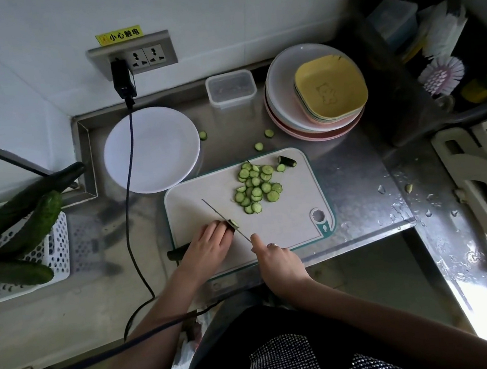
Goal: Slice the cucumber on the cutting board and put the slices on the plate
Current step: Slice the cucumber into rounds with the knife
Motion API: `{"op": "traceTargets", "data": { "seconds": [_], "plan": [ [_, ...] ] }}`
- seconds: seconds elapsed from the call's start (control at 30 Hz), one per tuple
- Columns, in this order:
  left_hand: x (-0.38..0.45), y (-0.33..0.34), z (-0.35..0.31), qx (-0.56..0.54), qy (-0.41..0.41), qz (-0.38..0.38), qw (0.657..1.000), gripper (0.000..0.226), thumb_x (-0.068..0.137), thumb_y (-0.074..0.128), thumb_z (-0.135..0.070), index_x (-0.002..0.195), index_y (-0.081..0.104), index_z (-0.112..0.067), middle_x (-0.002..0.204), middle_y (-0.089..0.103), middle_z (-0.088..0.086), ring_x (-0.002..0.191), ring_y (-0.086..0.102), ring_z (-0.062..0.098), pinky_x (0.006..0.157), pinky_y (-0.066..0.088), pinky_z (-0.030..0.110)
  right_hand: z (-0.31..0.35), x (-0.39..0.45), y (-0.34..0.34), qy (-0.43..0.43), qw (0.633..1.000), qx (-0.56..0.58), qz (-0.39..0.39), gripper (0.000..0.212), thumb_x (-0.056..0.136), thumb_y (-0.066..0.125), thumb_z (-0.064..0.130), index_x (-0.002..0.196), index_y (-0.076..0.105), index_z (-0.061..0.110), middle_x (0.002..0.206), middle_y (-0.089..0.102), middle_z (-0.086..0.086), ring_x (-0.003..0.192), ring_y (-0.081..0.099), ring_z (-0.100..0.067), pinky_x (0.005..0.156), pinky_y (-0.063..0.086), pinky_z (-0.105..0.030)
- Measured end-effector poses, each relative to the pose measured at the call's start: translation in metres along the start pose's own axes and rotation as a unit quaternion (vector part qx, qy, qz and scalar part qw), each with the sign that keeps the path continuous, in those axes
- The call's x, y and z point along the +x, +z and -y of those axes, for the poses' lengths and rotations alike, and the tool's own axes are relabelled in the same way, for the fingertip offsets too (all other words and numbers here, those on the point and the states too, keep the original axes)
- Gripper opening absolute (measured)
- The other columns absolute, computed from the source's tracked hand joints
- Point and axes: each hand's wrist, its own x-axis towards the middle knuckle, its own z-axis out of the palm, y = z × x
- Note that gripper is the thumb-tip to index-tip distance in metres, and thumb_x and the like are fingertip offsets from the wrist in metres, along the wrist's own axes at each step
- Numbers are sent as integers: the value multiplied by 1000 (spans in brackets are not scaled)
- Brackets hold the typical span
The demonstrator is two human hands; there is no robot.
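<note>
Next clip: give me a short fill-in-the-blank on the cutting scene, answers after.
1. The right hand holds a ____.
2. The pile of slices lies on the ____.
3. The white plate holds ____ slices.
4. The left hand steadies the ____.

Missing words: knife; cutting board; no; cucumber

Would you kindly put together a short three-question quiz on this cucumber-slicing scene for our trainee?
1. True or false: the white plate already holds cucumber slices.
2. Which hand grips the knife: A) the left hand, B) the right hand?
3. Fill in: the pile of slices lies on the ____.

Key:
1. False; the plate is bare, and three stray slices lie on the steel counter.
2. B; the left hand steadies the cucumber.
3. Cutting board.
</note>
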Motion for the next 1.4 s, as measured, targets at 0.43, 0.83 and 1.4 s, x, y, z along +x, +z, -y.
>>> {"op": "traceTargets", "data": {
  "seconds": [0.43,0.83,1.4],
  "plan": [
    [0,-1,-1,-16,-12,14,1000,31,97,19,-5,110,47,-2,98,64,16,97,46,29,75,54,37,4,1,-4,13,999,-16,29,27,96,34,2,120,30,12,105,62,-17,93,62,-38,65,39,-40],
    [-1,-1,-3,-35,-22,-4,999,28,82,40,-8,109,48,-3,95,64,14,96,46,28,73,55,37,3,-1,-4,-7,999,-42,20,27,97,35,6,122,30,13,104,63,-16,93,63,-39,67,43,-41],
    [-1,-5,-3,-30,-16,3,999,29,81,40,-7,108,47,-3,92,66,14,95,49,29,76,55,37,8,-4,-10,-12,998,-54,29,38,92,34,-2,127,30,11,106,61,-17,95,62,-39,71,47,-44]
  ]
}}
